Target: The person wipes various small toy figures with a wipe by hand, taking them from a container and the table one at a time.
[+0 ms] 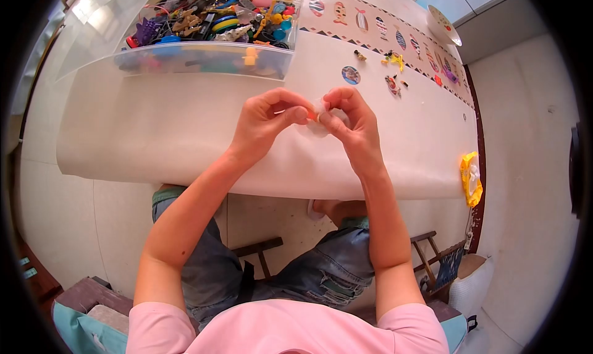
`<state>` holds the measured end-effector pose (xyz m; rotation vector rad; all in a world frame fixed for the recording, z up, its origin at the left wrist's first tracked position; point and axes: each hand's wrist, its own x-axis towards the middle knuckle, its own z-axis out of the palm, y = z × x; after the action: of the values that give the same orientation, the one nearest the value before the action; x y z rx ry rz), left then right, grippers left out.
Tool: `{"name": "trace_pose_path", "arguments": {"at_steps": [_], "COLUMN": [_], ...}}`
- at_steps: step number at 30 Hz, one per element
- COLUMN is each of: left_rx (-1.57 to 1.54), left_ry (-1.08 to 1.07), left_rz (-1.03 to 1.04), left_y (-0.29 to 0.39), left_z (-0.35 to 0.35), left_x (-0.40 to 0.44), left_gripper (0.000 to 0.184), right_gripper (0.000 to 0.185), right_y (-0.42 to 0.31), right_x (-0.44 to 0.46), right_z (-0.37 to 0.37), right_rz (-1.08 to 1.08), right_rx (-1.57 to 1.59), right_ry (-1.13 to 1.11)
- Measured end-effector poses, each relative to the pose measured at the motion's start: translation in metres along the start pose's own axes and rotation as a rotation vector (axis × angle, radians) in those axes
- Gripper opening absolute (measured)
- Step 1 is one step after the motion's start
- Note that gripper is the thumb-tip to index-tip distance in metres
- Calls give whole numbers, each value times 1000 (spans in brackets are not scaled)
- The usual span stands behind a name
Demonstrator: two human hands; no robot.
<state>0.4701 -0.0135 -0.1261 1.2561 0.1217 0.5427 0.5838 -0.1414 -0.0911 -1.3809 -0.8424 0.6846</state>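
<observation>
Both hands meet above the white table (173, 125). My left hand (265, 117) is closed in a pinch on a small orange piece (312, 115), whose kind I cannot make out. Pinched in my right hand (356, 122) is a crumpled white wipe (319, 129), which hangs below the fingertips and touches the orange piece. The fingers hide much of both. Beyond the hands lies a round picture disc (351, 75), with several small toy pieces (393, 85) to its right.
A clear plastic bin (204, 62) full of mixed small toys stands at the back left. A fish-patterned runner (352, 36) crosses the far right, with a bowl (443, 25) at its edge. The yellow wipes pack (471, 180) sits at the table's right edge.
</observation>
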Motion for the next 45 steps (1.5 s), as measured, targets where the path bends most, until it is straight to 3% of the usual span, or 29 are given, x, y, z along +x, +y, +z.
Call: {"name": "trace_pose_path", "arguments": {"at_steps": [11,20,23,26,39,42,45], "left_rx": [107,196,194,200,530,356,176], "left_ry": [7,10,8,9,-106,82,116], "left_rz": [141,160,155,159,351,273,150], "left_y": [4,7,7,7,6,1,2], "left_z": [-7,-2,-3,-3,0,2,-5], "left_x": [4,3,3,2,2,3,5], "left_gripper": [12,14,14,15,13,13,9], "right_gripper": [13,8,15,16,24,24,25], "right_y": [3,-1,-1,4,3,1,3], "right_x": [-1,-1,-2,1,0,-2,-3], "right_z": [5,6,8,6,14,14,17], "right_rz": [13,-130,-227,-348,-417,-432,-436], "right_rx": [164,-263,-188,-390,-523,-532,-542], "right_ry": [88,69,65,97,237,213,231]}}
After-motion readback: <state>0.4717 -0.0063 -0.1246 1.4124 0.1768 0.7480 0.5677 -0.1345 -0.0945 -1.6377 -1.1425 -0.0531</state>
